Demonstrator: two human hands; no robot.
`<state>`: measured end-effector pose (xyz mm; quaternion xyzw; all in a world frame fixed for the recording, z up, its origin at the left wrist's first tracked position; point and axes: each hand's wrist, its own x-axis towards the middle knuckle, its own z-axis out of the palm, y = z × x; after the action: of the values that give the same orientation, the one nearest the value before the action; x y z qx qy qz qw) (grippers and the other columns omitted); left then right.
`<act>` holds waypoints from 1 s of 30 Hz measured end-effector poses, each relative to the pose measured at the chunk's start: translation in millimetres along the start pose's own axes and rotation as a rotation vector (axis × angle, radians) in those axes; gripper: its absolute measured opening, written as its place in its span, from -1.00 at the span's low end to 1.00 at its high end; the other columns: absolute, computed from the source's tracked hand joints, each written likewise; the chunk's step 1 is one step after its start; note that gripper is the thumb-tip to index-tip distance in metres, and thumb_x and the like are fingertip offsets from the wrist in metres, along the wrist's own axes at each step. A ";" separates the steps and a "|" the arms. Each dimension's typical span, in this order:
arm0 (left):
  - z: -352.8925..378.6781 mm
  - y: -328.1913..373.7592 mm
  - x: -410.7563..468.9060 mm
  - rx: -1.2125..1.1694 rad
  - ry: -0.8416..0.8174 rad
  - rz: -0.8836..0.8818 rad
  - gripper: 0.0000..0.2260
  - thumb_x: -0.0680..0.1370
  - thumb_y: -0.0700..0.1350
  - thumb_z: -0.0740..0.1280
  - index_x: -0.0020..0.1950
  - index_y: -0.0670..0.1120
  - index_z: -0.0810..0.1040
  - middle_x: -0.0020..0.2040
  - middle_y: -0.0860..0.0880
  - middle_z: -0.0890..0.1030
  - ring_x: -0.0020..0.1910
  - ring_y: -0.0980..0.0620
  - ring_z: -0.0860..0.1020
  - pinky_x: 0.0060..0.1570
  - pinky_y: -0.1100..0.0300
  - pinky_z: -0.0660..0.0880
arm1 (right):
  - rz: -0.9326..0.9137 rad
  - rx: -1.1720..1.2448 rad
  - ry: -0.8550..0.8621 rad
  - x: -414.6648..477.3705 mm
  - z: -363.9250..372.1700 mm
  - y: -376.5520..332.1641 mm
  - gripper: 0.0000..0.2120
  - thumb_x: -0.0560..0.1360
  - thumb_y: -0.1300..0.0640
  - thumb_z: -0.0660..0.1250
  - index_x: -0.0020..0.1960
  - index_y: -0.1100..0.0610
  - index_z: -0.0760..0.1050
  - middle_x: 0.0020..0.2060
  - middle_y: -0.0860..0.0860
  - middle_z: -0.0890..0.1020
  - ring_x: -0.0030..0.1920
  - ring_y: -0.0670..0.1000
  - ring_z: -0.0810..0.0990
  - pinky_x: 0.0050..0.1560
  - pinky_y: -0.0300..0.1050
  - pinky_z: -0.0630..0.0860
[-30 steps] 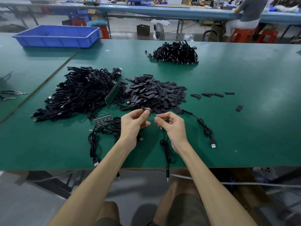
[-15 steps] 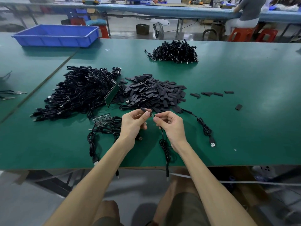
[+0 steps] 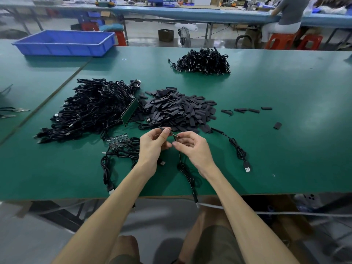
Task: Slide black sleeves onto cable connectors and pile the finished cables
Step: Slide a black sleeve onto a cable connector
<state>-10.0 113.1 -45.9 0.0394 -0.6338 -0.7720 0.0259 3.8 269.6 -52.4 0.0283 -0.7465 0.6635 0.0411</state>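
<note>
left hand (image 3: 152, 147) pinches a sleeve (image 3: 162, 128); right hand (image 3: 192, 147) pinches the cable (image 3: 188, 174) by its connector (image 3: 174, 135), now brought closer to the sleeve's mouth, so sliding seems near.

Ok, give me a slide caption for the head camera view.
Left hand pinches a black sleeve, right hand the cable, before the sleeve heap.

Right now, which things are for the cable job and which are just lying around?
Job: left hand, right hand, black sleeve, held cable, sleeve pile, cable heap, far cable pile.
Lying about: blue bin, pliers, fan, red stools.
</note>
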 end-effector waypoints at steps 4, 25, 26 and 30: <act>0.0 0.6 -0.1 0.048 -0.010 0.003 -0.83 0.61 -0.08 0.41 0.06 -0.16 0.68 -0.16 -0.04 0.71 -0.34 0.07 0.61 -0.16 0.20 0.63 | 0.000 -0.027 0.013 -0.3 1.7 1.8 -0.85 0.48 0.22 0.56 0.02 0.16 0.65 -0.15 0.06 0.74 -0.14 -0.10 0.69 -0.13 -0.27 0.57; -1.9 3.6 -3.6 0.186 -0.158 0.017 -0.84 0.65 -0.15 0.34 0.11 -0.22 0.65 -0.07 -0.24 0.71 -0.22 0.00 0.64 -0.16 0.20 0.60 | -0.016 0.059 0.016 -0.4 -2.5 4.5 -0.91 0.58 0.25 0.44 0.06 0.23 0.68 -0.20 0.09 0.75 -0.22 -0.09 0.68 -0.19 -0.28 0.53; -2.4 4.0 -3.9 0.189 -0.168 0.016 -0.84 0.65 -0.16 0.33 0.12 -0.22 0.65 -0.07 -0.24 0.71 -0.22 0.00 0.63 -0.16 0.20 0.60 | -0.013 0.064 0.015 -0.5 -2.9 4.5 -0.91 0.58 0.25 0.45 0.06 0.23 0.68 -0.20 0.10 0.75 -0.22 -0.09 0.68 -0.20 -0.28 0.53; -2.0 4.3 -5.5 0.178 -0.182 0.005 -0.84 0.66 -0.18 0.32 0.12 -0.22 0.65 -0.13 -0.17 0.70 -0.23 0.02 0.63 -0.16 0.22 0.60 | -0.006 0.078 0.017 -0.7 -3.7 4.4 -0.91 0.58 0.26 0.44 0.05 0.26 0.67 -0.21 0.11 0.75 -0.25 -0.09 0.66 -0.22 -0.27 0.52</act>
<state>-4.4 110.7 -41.9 -0.0301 -0.6996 -0.7131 -0.0332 4.1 273.8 -56.4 0.0267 -0.7196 0.6922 0.0482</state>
